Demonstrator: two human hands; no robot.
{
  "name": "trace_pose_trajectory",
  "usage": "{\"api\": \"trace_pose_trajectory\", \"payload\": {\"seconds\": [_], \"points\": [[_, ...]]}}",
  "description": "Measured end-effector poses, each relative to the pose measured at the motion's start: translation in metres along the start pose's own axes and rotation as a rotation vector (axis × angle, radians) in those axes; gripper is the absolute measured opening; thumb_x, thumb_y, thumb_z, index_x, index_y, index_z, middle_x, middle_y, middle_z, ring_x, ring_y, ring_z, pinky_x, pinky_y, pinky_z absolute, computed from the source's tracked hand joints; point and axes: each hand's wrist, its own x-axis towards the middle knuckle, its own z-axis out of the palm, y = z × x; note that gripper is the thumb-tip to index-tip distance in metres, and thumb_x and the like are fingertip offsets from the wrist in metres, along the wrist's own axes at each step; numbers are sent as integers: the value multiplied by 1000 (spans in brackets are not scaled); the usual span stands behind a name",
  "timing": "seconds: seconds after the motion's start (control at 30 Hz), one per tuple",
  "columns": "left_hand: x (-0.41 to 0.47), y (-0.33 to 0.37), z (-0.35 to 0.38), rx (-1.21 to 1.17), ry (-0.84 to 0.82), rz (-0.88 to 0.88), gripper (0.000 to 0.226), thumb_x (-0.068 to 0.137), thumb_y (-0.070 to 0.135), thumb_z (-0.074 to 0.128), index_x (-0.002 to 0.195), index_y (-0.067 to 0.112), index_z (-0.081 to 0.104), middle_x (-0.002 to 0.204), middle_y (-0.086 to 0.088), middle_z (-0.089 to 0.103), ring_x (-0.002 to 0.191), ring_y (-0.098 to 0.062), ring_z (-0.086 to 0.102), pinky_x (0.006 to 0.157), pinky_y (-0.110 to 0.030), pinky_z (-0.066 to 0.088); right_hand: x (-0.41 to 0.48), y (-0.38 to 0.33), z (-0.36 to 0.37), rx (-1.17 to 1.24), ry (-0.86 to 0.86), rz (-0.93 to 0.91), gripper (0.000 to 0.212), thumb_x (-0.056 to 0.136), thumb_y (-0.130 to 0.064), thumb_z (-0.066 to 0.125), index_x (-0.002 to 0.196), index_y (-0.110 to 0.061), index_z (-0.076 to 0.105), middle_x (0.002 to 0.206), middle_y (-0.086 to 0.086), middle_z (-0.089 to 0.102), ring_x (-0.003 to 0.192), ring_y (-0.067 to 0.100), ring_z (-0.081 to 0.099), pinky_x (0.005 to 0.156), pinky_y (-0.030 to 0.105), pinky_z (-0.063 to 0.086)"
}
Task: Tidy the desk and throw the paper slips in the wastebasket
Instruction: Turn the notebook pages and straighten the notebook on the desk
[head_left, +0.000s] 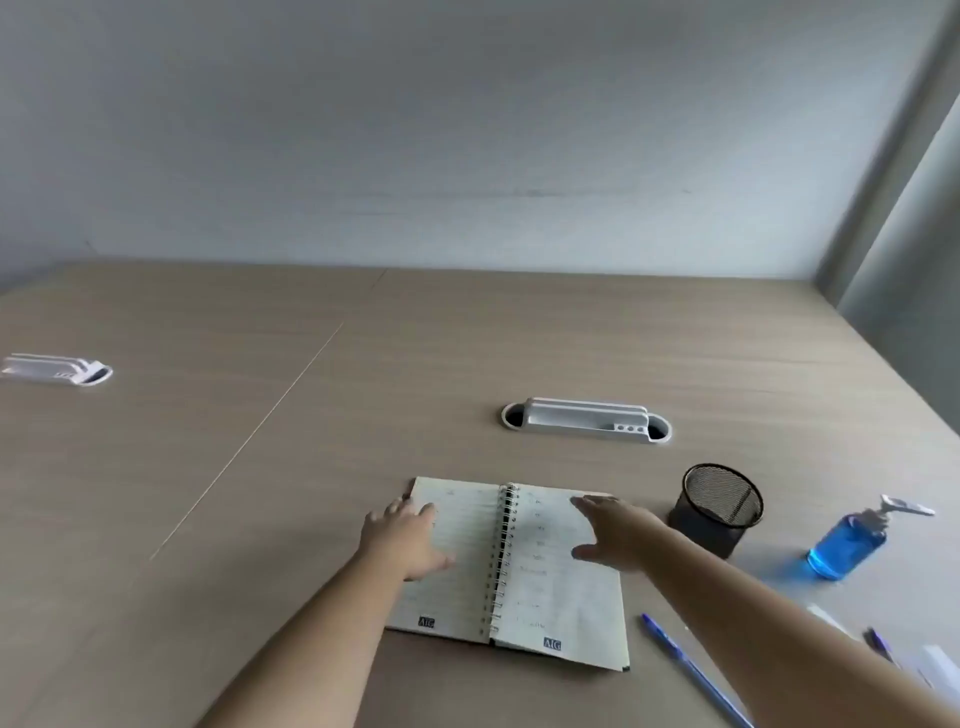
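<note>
**Both hands on the open notebook**

At the far left of the desk (208, 467) a white cable port (57, 370) sat by itself. A thin seam ran diagonally across the wood between it and the middle of the desk.

The left hand (402, 535) lay flat on the left page of the notebook (550, 597), fingers spread and loose, gripping nothing. The notebook lay open, its spiral binding running down the centre, a small logo at the foot of each page. Beyond it a second cable port (587, 420) was set into the desk.

The right hand (615, 535) reached over the right page, fingers stretched forward and thumb out, also open and holding nothing; whether it touched the paper or hovered just above could not be told.

Right of the notebook stood a black mesh cup (719, 506). A blue pen (685, 665) lay near the notebook's lower right corner. Further right stood a pump bottle (852, 543) of blue liquid. White paper slips (935, 662) lay at the desk's right edge beside a second pen (880, 642), partly hidden by the right forearm.
</note>
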Motion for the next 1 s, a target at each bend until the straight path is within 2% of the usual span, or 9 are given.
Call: {"api": "trace_pose_trajectory", "payload": {"seconds": [0.13, 0.27, 0.4, 0.47, 0.57, 0.63, 1.0], "points": [[10, -6, 27, 37, -133, 13, 110, 70, 69, 60, 151, 22, 3, 162, -5, 0, 148, -27, 6, 117, -51, 12, 14, 7, 13, 2, -11, 87, 106, 74, -54, 68, 149, -16, 4, 160, 2, 12, 147, 20, 10, 117, 44, 22], [17, -1, 40, 56, -163, 20, 128, 60, 68, 71, 151, 17, -4, 161, -10, -8, 148, -30, 3, 117, -53, 18, 30, 11, 20, 15, -65, 144, 128, 61, -55, 78, 149, -14, -5, 161, 2, -1, 148, 23, 1, 117, 47, 14], [20, 7, 38, 106, -159, 10, 131, 59, 66, 73, 150, 12, -4, 160, -13, -3, 148, -30, 3, 116, -49, 24, 43, 14, 15, -13, -92, 167, 138, 52, -59, 81, 149, -12, -6, 161, 2, 5, 147, 25, 5, 117, 48, 13], [20, 9, 36, 124, -155, 4, 130, 60, 63, 74, 150, 11, -3, 159, -13, 0, 147, -30, 5, 115, -48, 28, 47, 15, 12, -45, -92, 172, 138, 49, -61, 80, 149, -11, 0, 159, 3, 15, 145, 26, 14, 116, 47, 18], [19, 11, 33, 147, -153, 3, 130, 60, 62, 75, 149, 9, -3, 158, -14, 3, 147, -30, 6, 114, -48, 30, 51, 14, 7, -91, -76, 178, 126, 46, -63, 80, 145, -12, 21, 148, 4, 34, 136, 25, 32, 111, 45, 30], [19, 12, 32, 146, -153, 5, 130, 61, 61, 75, 150, 9, -4, 159, -14, 2, 147, -30, 4, 114, -47, 30, 52, 13, 6, -100, -62, 183, 120, 45, -62, 81, 141, -12, 28, 142, 4, 40, 132, 25, 37, 108, 44, 34], [20, 12, 35, 122, -167, 0, 132, 62, 61, 74, 149, 8, -10, 160, -16, -7, 148, -32, -3, 119, -45, 22, 43, 10, 9, -115, 61, 191, 110, 48, -57, 83, 135, -15, 29, 137, 4, 40, 127, 25, 40, 103, 42, 38]]}}
